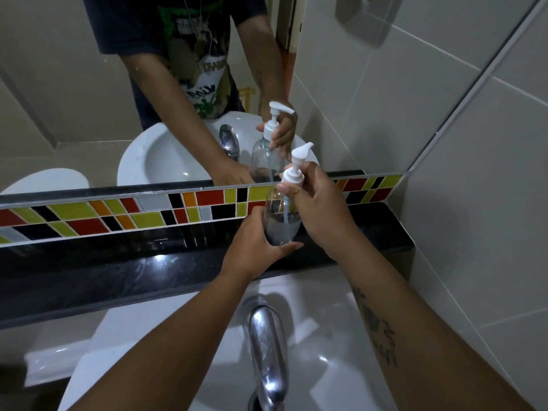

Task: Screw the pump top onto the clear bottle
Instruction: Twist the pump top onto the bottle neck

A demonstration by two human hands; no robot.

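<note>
Our left hand point(252, 247) wraps the base of the clear bottle point(278, 221) upright on the black ledge point(118, 268), while our right hand point(320, 209) pinches the white pump top point(295, 170), seemingly seated on its neck.

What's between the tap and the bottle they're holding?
In the head view, the glossy black ledge runs between the tap and the clear bottle, with the left hand gripping the bottle's base.

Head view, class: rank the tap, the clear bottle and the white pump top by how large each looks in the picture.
1. Tap: looks largest, though it sits nearest the camera, which exaggerates it.
2. Clear bottle: middle, partly covered by the left hand.
3. Pump top: smallest, gripped by the right hand.
</note>
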